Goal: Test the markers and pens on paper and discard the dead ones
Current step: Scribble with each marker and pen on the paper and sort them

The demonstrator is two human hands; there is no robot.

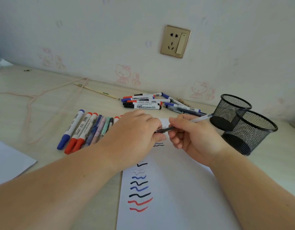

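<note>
both hands (161, 130) pinching pen (181, 125), over paper (173, 188)

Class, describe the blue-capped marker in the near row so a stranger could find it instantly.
Start at the white test sheet; left of it lies a row of markers. The blue-capped marker is the leftmost, beside two red-capped markers, the row's only blue-capped whiteboard marker.

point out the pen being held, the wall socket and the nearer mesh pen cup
pen (199, 119), head view, on the clear barrel beyond the right hand
wall socket (175, 41), head view, on the middle of its gold plate
nearer mesh pen cup (249, 138), head view, on its outer wall
</note>
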